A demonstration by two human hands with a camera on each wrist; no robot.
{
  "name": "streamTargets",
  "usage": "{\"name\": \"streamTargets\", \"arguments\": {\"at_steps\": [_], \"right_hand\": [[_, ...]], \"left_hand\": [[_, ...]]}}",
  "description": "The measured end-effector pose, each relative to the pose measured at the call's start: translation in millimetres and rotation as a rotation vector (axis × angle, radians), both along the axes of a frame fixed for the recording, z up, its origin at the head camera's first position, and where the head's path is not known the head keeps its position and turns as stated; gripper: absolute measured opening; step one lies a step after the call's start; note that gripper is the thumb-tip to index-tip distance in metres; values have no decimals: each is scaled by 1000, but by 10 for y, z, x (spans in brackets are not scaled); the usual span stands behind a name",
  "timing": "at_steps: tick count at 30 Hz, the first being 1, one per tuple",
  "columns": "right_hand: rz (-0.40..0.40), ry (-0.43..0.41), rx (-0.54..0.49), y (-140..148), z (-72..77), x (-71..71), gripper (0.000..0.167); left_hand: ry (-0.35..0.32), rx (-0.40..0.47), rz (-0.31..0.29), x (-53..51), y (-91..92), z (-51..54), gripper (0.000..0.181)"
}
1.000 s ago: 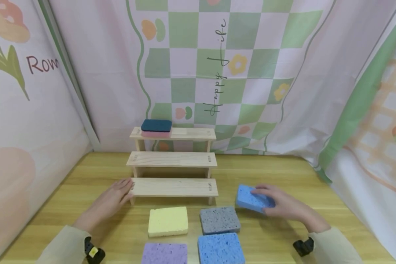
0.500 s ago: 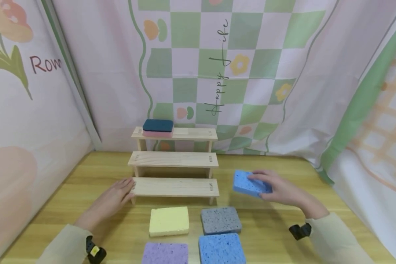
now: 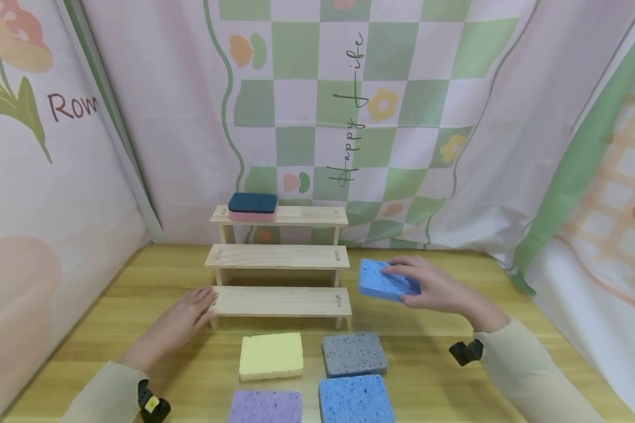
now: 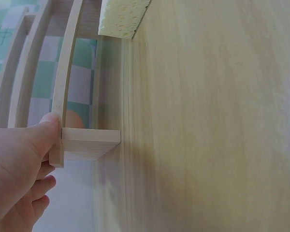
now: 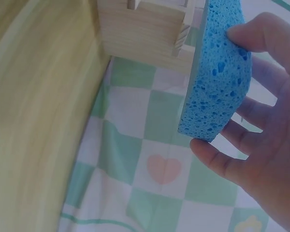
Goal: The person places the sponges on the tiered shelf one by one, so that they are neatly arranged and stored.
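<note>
My right hand (image 3: 438, 289) holds a blue sponge (image 3: 383, 279) in the air, right of the three-step wooden rack (image 3: 280, 301). In the right wrist view the thumb and fingers of that hand (image 5: 268, 96) grip the edges of the blue sponge (image 5: 215, 72). At the rack's lowest step, my left hand (image 3: 174, 323) holds the left end. The left wrist view shows the thumb of this hand (image 4: 21, 169) on the front edge of a step (image 4: 65, 72), with the other fingers curled below. A sponge with dark blue top and pink base (image 3: 252, 207) lies on the top step's left end.
In front of the rack lie a yellow sponge (image 3: 271, 356), a grey sponge (image 3: 354, 354), a purple sponge (image 3: 265, 407) and a second blue sponge (image 3: 356, 399) on the wooden table (image 3: 428, 376). A checkered cloth (image 3: 338, 141) hangs behind.
My right hand has carried the blue sponge up, away from me and left, closer to the rack. The left hand has stayed at the lowest step.
</note>
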State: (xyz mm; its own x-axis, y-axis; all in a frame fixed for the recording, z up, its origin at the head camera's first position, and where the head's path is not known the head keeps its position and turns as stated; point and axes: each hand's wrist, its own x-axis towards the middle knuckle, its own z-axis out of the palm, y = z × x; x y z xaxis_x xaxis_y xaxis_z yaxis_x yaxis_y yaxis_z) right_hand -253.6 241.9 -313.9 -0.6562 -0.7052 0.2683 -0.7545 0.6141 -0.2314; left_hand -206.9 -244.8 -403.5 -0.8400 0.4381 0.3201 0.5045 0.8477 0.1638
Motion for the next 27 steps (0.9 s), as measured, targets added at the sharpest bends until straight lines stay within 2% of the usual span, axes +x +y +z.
{"name": "streamTargets", "arguments": {"at_steps": [10,18,27], "right_hand": [[60,15,13,-197,191,-113,48],[39,13,23,-328,347,-218,50],[42,14,14,-474,440,-321,51]], "left_hand": [[1,-1,-2,-1,0,-3,44],[18,-4,-9,-16,-10,-13,44],[25,-12,-22,-20,-5,-7,43]]}}
